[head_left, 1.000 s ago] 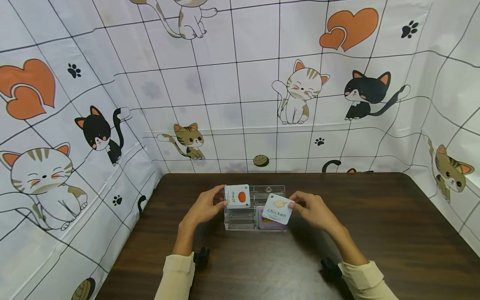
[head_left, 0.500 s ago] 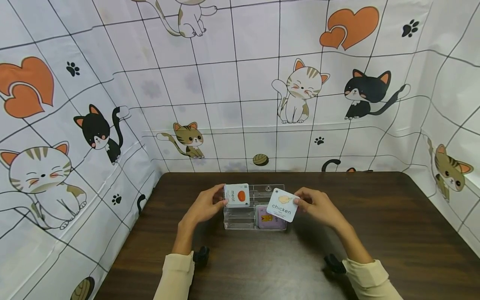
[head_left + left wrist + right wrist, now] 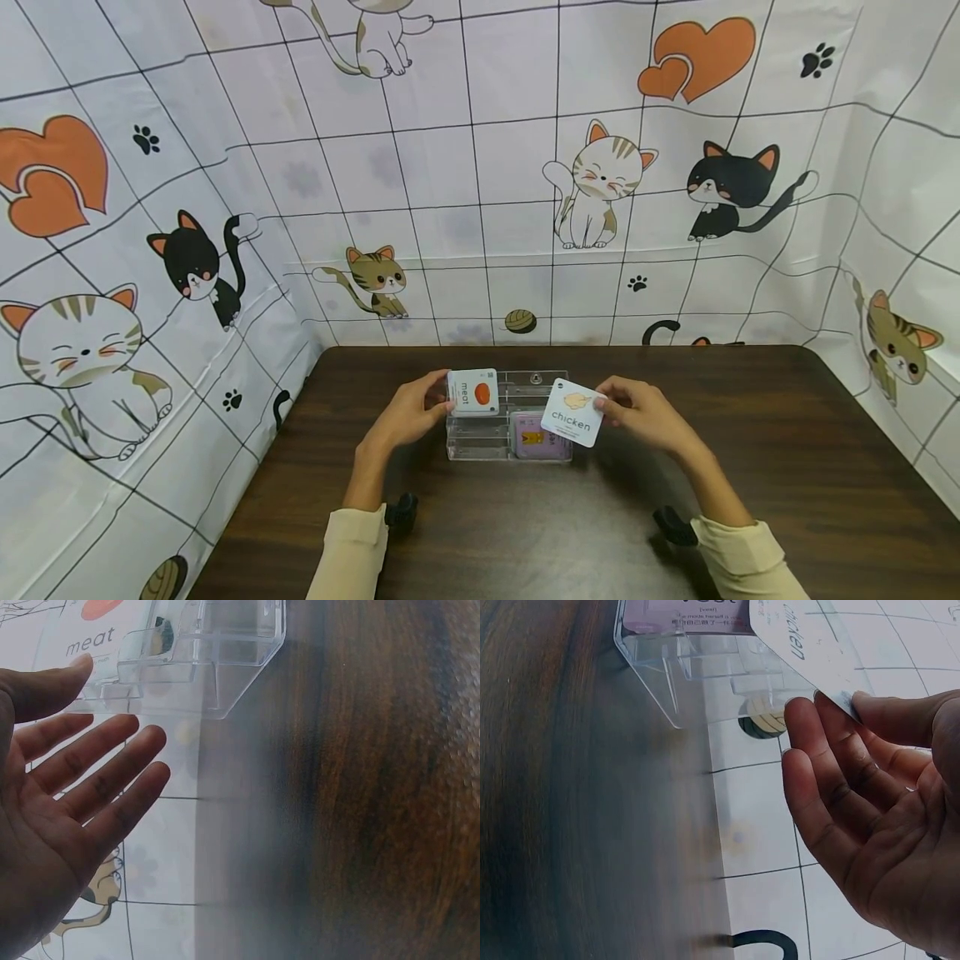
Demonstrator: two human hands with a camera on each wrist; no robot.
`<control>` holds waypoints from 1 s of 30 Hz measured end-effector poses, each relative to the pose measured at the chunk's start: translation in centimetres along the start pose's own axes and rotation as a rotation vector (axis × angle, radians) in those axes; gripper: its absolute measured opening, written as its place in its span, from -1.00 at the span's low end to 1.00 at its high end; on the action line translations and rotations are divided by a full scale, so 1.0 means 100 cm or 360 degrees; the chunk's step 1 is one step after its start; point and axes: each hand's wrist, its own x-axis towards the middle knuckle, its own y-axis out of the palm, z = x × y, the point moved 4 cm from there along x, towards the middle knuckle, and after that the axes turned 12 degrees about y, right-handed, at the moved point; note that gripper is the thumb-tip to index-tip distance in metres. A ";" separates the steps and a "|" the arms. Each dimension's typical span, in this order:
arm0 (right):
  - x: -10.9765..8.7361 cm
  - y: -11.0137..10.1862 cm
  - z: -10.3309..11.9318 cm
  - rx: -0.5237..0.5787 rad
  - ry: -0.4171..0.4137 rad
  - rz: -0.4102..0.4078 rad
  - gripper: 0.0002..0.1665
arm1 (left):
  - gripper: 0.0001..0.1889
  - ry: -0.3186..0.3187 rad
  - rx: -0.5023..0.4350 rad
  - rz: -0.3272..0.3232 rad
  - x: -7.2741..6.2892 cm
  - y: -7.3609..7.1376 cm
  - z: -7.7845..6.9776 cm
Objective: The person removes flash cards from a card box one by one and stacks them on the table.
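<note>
A white flash card printed "meat" (image 3: 474, 392) stands in the upper left part of a clear plastic stepped stand (image 3: 477, 450). My left hand (image 3: 408, 412) is at the stand's left side, thumb tip at the card's edge; in the left wrist view its other fingers (image 3: 112, 754) extend fairly straight. My right hand (image 3: 645, 412) pinches a "chicken" flash card (image 3: 572, 414) by its right edge, between thumb and fingers. That card is tilted, in front of the stand's right side. It partly covers a purple card (image 3: 528, 446) in the lower right compartment.
The stand rests near the back of a dark wooden table (image 3: 495, 533). Behind it rises a white grid cloth (image 3: 517, 233) with cartoon cats. A black wrist device (image 3: 401, 512) is on the left wrist, another (image 3: 675, 527) on the right.
My right hand has moved slightly to the right with the "chicken" card, uncovering more of the purple card. The left hand and the "meat" card have stayed in place.
</note>
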 end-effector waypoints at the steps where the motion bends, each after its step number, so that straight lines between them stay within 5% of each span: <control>1: 0.000 -0.001 -0.001 0.0000 0.0004 0.0001 -0.82 | -0.36 0.0002 -0.0001 0.0000 0.000 0.000 0.000; 30: -0.017 -0.033 -0.030 -0.0070 0.0128 -0.0078 -0.77 | -0.36 -0.0011 -0.0014 -0.0018 0.000 0.001 -0.001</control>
